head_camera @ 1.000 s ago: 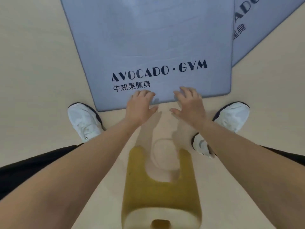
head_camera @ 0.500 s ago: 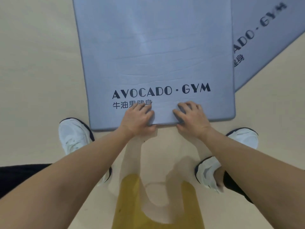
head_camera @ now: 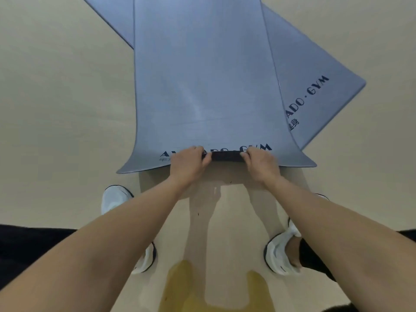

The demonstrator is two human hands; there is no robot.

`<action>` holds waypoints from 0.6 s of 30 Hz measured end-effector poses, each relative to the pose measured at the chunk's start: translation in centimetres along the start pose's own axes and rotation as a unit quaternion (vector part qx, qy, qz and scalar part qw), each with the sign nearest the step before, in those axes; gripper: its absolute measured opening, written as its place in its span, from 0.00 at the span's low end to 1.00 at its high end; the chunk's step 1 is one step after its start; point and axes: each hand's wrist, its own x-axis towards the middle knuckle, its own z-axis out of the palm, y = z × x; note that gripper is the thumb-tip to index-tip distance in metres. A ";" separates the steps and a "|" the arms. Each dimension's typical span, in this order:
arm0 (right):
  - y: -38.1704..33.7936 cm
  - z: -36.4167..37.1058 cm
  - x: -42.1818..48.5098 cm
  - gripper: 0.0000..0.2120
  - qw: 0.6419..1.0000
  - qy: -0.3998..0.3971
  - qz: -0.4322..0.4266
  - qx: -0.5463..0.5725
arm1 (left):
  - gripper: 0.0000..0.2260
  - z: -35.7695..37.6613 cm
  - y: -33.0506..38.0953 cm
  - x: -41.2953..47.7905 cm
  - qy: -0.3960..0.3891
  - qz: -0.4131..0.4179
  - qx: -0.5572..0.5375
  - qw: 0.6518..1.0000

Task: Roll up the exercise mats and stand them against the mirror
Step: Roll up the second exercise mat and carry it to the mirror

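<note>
On the pale floor (head_camera: 56, 109), far left: a white shoe (head_camera: 114, 198) sat near the mat's corner. Left hand (head_camera: 188, 162) gripped the near edge of the grey mat (head_camera: 202, 75), fingers curled round it. Mat lay flat, running away from the person. Only the middle of the near edge was turned up between the hands, dark underside showing. Right hand (head_camera: 261, 163) gripped the same edge, fingers curled likewise. A second mat (head_camera: 315, 104) lay underneath, angled right, logo partly covered. Other shoe (head_camera: 279, 255) sat further back.
</note>
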 end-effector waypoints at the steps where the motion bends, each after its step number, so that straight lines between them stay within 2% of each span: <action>1: -0.4 -1.2 0.2 0.16 1.000 0.010 0.000 -0.006 | 0.20 -1.1 0.1 0.3 0.004 -0.009 -0.003 1.000; 5: -2.4 -6.3 0.2 0.21 0.998 0.038 -0.020 -0.036 | 0.21 -6.1 0.0 0.4 0.042 -0.008 -0.014 0.999; 10: -4.9 -14.0 -1.8 0.21 0.993 0.042 -0.080 -0.078 | 0.21 -13.1 -0.7 -1.0 0.069 0.040 -0.012 0.997; 13: -6.0 -17.8 -4.1 0.22 0.991 0.026 -0.101 -0.079 | 0.20 -17.2 -0.8 -2.7 0.081 0.074 -0.007 0.994; 18: -6.6 -20.9 -7.7 0.25 0.989 -0.012 -0.135 -0.062 | 0.17 -21.0 -0.5 -6.5 0.059 0.137 0.006 0.989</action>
